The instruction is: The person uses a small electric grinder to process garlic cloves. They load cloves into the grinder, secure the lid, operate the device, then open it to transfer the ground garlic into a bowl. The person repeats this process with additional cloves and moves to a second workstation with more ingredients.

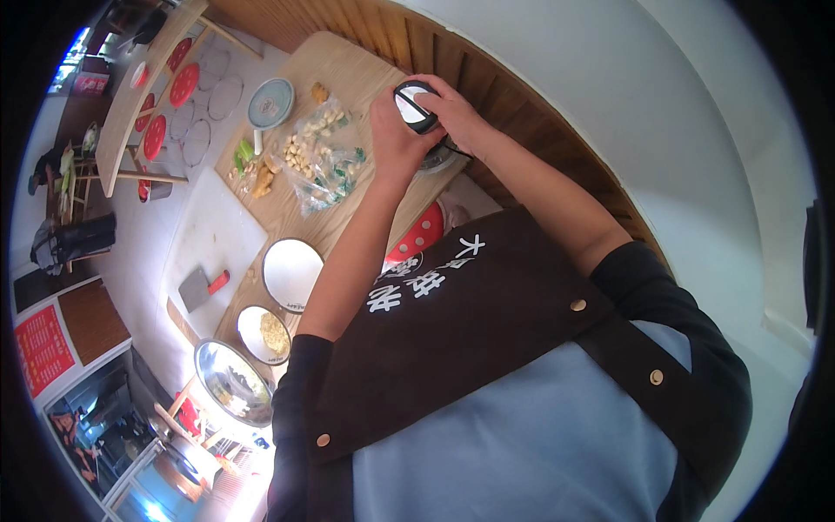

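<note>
Both my hands are closed around the black motor head of what looks like an electric food chopper (412, 111), with a shiny top. My left hand (396, 140) wraps its left side. On the right side lies my right hand (453, 111), its thumb over the top. Part of a clear bowl (438, 158) shows beneath, and its contents are hidden. Left of my left hand, a clear plastic bag (326, 186) lies with peeled garlic cloves (299, 156) in and around it. Ginger pieces (263, 181) and green vegetable pieces (244, 151) sit beyond the bag.
A cleaver (194, 290) with a red handle rests on a white cutting board (212, 228). Near my left forearm stand a white bowl (292, 274), a bowl of minced food (244, 329) and a metal basin (218, 372). A grey-blue round lid (271, 103) lies farther off. Wood panelling (522, 121) borders the table.
</note>
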{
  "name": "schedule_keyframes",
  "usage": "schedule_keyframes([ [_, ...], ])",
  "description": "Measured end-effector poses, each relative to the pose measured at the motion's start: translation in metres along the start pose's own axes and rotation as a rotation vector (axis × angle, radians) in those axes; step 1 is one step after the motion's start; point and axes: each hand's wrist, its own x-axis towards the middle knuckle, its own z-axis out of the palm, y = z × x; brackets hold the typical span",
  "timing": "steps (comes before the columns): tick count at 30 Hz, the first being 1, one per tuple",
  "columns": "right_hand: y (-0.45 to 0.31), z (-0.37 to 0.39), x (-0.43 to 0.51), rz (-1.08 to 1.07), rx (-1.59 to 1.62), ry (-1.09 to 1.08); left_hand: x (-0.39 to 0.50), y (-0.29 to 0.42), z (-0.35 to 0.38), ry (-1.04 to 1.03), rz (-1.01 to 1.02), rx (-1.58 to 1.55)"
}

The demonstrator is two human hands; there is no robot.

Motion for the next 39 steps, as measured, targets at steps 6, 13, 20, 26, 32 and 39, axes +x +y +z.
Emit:
schedule_keyframes([
  [6,-0.002,0.000,0.001,0.029,-0.004,0.002,0.001,0.002,-0.001,0.027,0.001,-0.008],
  [13,0.003,0.000,0.003,-0.019,-0.011,-0.003,0.001,-0.004,0.002,0.056,0.034,-0.015],
  [20,-0.011,-0.004,0.001,-0.003,-0.038,-0.024,0.002,-0.006,0.000,-0.019,0.023,-0.037],
  [26,-0.051,0.010,0.000,-0.226,-1.259,-0.242,-0.020,-0.052,-0.016,-0.007,-0.036,-0.172],
  [32,-0.060,0.023,0.001,-0.212,-1.306,-0.262,-0.056,-0.103,0.006,-0.104,-0.732,-0.347],
  [39,-0.081,0.010,-0.024,-0.268,-1.242,-0.162,-0.068,-0.116,0.009,0.010,-0.850,-0.630],
])
